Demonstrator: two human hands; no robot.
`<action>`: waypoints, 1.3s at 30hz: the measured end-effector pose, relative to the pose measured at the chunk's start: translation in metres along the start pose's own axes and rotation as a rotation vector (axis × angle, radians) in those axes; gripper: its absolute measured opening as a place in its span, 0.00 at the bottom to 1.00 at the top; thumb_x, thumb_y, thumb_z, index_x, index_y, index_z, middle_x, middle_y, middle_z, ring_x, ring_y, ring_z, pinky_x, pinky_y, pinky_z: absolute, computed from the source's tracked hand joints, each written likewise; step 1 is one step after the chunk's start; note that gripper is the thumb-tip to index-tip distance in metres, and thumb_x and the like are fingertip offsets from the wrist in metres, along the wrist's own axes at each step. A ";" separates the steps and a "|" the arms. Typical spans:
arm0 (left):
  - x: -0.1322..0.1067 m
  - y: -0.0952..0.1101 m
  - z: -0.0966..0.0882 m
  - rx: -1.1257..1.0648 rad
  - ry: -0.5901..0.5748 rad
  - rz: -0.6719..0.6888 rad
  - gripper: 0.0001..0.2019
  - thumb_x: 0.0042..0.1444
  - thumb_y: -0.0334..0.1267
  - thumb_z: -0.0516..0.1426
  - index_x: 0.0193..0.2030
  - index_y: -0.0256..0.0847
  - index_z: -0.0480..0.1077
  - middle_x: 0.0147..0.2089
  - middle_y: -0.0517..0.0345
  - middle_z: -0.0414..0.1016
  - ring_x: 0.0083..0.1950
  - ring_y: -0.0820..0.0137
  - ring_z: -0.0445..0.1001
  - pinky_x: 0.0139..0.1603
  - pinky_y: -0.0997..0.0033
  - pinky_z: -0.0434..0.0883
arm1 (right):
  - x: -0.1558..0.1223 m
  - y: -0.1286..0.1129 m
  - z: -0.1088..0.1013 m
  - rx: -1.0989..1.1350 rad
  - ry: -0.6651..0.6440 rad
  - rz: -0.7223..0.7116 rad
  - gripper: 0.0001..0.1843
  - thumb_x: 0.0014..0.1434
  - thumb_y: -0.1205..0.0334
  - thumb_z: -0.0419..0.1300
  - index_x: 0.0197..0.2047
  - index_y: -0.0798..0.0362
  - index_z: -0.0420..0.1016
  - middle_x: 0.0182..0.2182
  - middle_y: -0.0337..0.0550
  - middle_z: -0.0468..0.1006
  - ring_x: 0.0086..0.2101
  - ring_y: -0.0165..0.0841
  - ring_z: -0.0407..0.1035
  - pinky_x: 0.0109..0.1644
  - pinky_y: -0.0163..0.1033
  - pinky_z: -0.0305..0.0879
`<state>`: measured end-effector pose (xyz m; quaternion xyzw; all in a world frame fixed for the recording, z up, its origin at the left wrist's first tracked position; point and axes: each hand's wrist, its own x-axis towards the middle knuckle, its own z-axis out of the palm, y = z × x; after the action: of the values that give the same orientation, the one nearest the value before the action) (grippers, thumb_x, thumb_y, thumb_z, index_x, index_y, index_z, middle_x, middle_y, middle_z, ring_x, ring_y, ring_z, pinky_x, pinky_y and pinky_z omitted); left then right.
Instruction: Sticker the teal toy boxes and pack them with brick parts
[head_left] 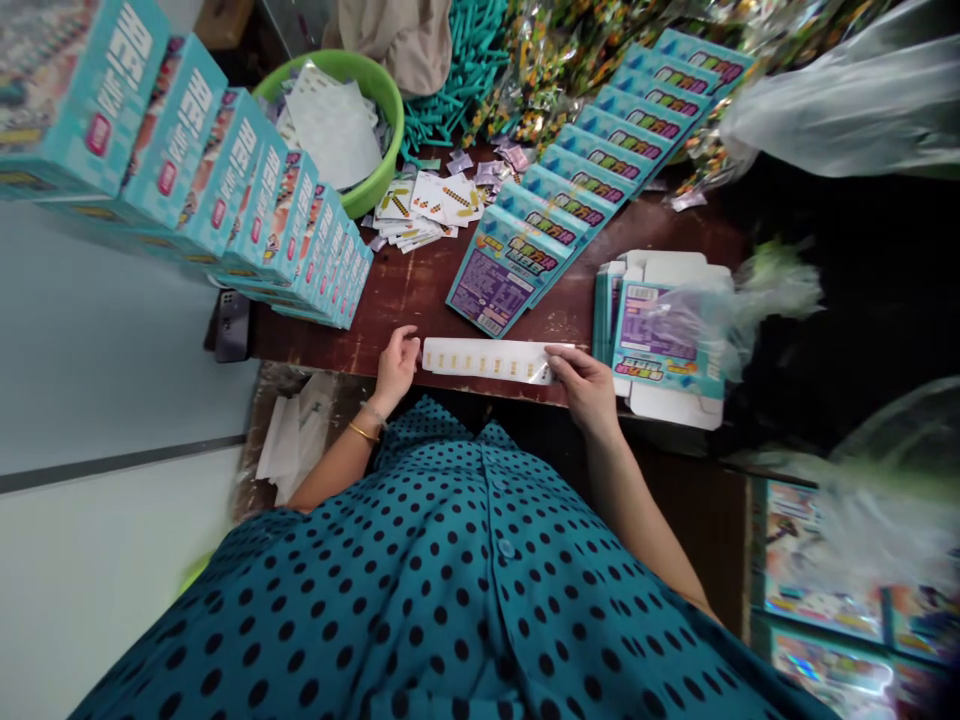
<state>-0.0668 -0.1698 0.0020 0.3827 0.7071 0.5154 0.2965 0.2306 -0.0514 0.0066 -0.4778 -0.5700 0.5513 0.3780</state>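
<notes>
A long white strip of small gold-printed stickers [484, 361] lies along the front edge of the dark red table. My right hand [589, 390] pinches its right end between thumb and fingers. Just off the left end is my left hand [396, 372], its fingers loosely bent and apart, with nothing visible in them. Beyond the strip, a slanting row of overlapping teal and purple boxes [499, 275] runs away to the back right. Close to my right hand lies a stack of flat, unfolded boxes [664, 335] with white flaps, partly covered by clear plastic.
Tall teal boxes [251, 190] stand in a row at left, beside a phone [232, 325]. Behind are a green basin [390, 110] of papers, instruction cards [420, 205], teal sticks [465, 75] and bagged pieces [570, 60]. More boxes [821, 560] sit low at right.
</notes>
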 end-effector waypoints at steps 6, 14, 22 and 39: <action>-0.009 0.015 -0.002 -0.228 -0.241 -0.106 0.36 0.57 0.52 0.64 0.69 0.40 0.65 0.22 0.64 0.73 0.20 0.74 0.68 0.22 0.75 0.62 | -0.003 0.001 -0.002 0.015 -0.073 0.023 0.17 0.53 0.51 0.70 0.44 0.48 0.85 0.42 0.42 0.85 0.40 0.36 0.77 0.49 0.45 0.74; -0.006 0.036 -0.010 -0.092 -0.213 -0.046 0.17 0.53 0.45 0.66 0.45 0.37 0.81 0.36 0.52 0.84 0.31 0.69 0.80 0.32 0.73 0.74 | -0.004 0.000 0.004 -0.105 -0.125 -0.117 0.21 0.53 0.52 0.71 0.50 0.48 0.83 0.47 0.44 0.84 0.44 0.38 0.76 0.53 0.47 0.72; 0.002 0.044 -0.052 0.182 0.129 0.103 0.06 0.55 0.38 0.64 0.34 0.39 0.81 0.31 0.57 0.82 0.33 0.69 0.79 0.37 0.73 0.73 | 0.016 -0.021 -0.026 -0.337 0.190 -0.381 0.08 0.58 0.53 0.66 0.34 0.48 0.80 0.42 0.44 0.78 0.46 0.41 0.73 0.58 0.52 0.68; -0.002 0.030 -0.054 0.377 0.012 0.198 0.08 0.59 0.40 0.61 0.32 0.40 0.78 0.41 0.53 0.79 0.46 0.65 0.76 0.51 0.66 0.71 | -0.002 -0.014 0.036 -0.198 -0.331 -0.219 0.30 0.66 0.38 0.55 0.23 0.53 0.68 0.20 0.36 0.65 0.23 0.27 0.59 0.28 0.35 0.56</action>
<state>-0.1031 -0.1936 0.0466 0.4959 0.7518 0.4026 0.1634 0.1946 -0.0618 0.0165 -0.3510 -0.7240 0.5192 0.2882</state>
